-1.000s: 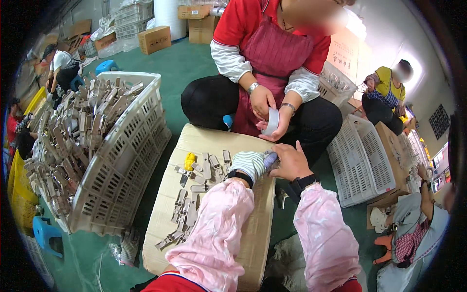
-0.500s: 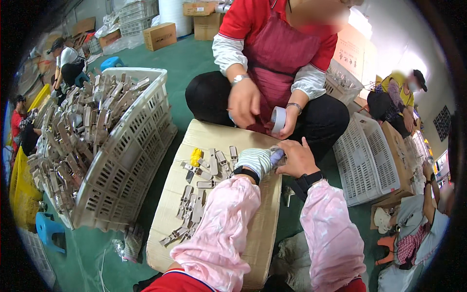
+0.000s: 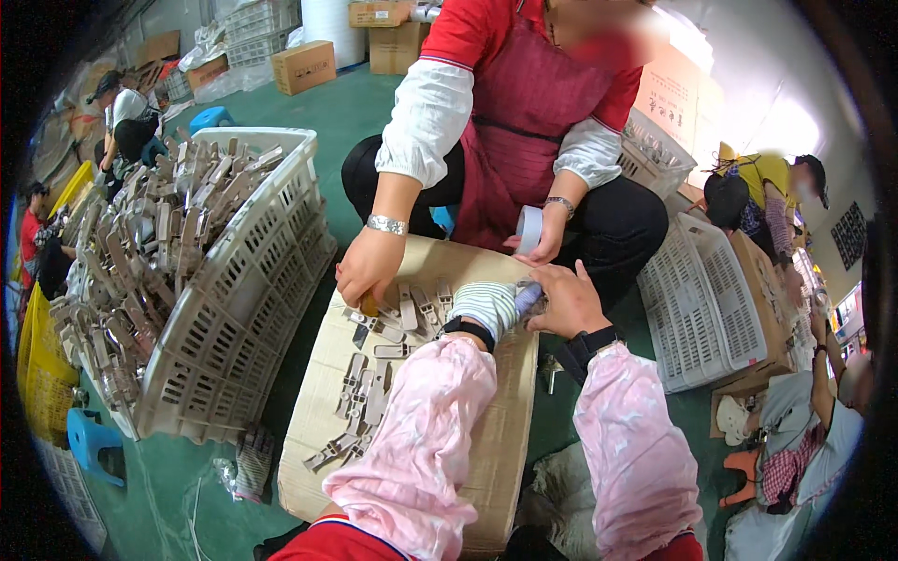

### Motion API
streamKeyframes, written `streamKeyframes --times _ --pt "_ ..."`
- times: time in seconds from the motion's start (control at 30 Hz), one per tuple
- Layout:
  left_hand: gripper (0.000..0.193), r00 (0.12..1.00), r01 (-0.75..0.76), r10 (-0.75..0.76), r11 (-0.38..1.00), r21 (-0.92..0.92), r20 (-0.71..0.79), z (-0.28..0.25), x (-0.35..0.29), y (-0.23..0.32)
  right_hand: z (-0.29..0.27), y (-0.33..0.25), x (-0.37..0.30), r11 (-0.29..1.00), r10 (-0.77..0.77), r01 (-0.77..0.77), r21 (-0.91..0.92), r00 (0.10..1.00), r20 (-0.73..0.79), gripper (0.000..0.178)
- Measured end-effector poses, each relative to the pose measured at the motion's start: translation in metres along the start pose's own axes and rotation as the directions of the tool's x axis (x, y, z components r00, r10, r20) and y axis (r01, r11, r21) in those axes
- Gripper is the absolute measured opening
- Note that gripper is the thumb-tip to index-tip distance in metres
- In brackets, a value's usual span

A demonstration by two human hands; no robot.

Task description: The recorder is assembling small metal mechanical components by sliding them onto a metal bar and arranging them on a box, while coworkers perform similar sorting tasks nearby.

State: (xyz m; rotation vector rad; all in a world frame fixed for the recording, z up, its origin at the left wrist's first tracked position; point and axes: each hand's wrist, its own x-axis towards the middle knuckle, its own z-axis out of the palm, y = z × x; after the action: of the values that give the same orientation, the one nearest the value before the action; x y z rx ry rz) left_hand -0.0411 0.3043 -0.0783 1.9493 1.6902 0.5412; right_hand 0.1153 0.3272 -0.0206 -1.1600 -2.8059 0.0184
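Observation:
My left hand [image 3: 491,307], in a striped glove with purple fingertips, reaches to the far right part of the cardboard-topped work surface [image 3: 500,458]. My bare right hand [image 3: 569,299] meets it there, thumb and fingers curled in against the gloved fingertips. Both hands close around something small, mostly hidden, that I cannot make out. Left of my forearm lie several metal clips [image 3: 352,383] with flat levers. Across from me, a co-worker's right hand [image 3: 369,266] touches down by the far left clips. The co-worker's left hand holds a roll of pale tape [image 3: 529,229].
A white crate [image 3: 224,327] heaped with metal clips stands at the left. Nested white crates [image 3: 702,318] are at the right. A blue stool [image 3: 95,444] sits at the lower left. Other people work at both sides.
The co-worker's right hand has moved left and down from near the apron onto the yellow item beside the clips, now mostly covered. My hands stay nearly in place.

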Motion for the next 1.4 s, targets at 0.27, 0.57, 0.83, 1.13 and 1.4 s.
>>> streamKeyframes --times 0.27,0.57,0.83,1.13,1.4 --pt "0.058 0.997 0.066 -0.067 0.996 0.063 0.026 -0.006 -0.005 0.002 0.0 -0.003 0.001 1.0 -0.007 0.007 0.006 1.0 0.008 0.069" --pt "0.06 0.995 0.097 -0.099 0.993 0.072 0.022 -0.003 -0.006 0.003 0.002 -0.002 -0.003 1.0 0.01 -0.01 -0.001 1.0 -0.012 0.075" --pt "0.06 0.997 0.077 -0.077 0.997 -0.006 -0.011 0.01 0.001 -0.005 0.005 -0.006 -0.008 1.0 0.012 -0.012 -0.004 0.999 -0.047 0.075" --pt "0.057 0.998 0.061 -0.061 0.998 -0.002 -0.01 0.003 -0.005 0.0 0.005 -0.006 -0.008 1.0 0.002 -0.002 -0.008 0.998 -0.062 0.077" --pt "0.059 0.996 0.063 -0.062 0.998 -0.019 0.062 -0.003 -0.003 0.0 0.006 -0.005 -0.007 1.0 -0.007 0.007 0.0 0.998 -0.062 0.077"
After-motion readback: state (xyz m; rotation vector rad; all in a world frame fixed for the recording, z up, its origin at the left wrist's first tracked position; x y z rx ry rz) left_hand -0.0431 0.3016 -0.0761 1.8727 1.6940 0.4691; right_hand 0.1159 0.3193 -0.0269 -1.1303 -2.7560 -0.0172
